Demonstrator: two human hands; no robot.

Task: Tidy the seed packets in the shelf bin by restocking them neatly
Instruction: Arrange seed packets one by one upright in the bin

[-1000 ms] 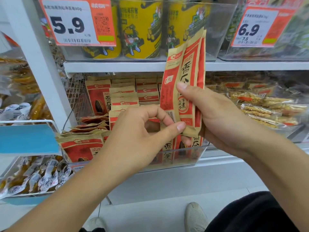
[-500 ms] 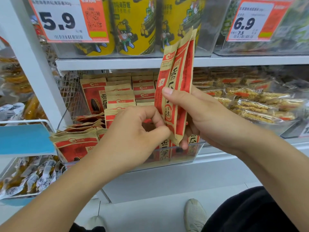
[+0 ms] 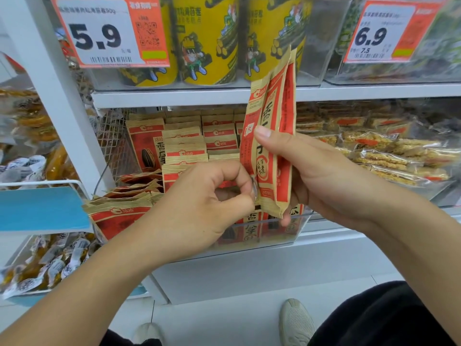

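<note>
1. The right hand (image 3: pixel 324 176) grips a stack of seed packets (image 3: pixel 270 136) upright above the clear bin (image 3: pixel 282 236).
2. The left hand (image 3: pixel 199 208), fingers curled, pinches the stack's lower edge; square the edges before slotting them in.

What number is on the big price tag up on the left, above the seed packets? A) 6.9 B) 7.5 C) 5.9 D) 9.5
C: the orange and white price tag on the upper left, in front of the yellow snack tubs, reads 5.9 in large black digits; the other tag, on the upper right, reads 6.9.
</note>
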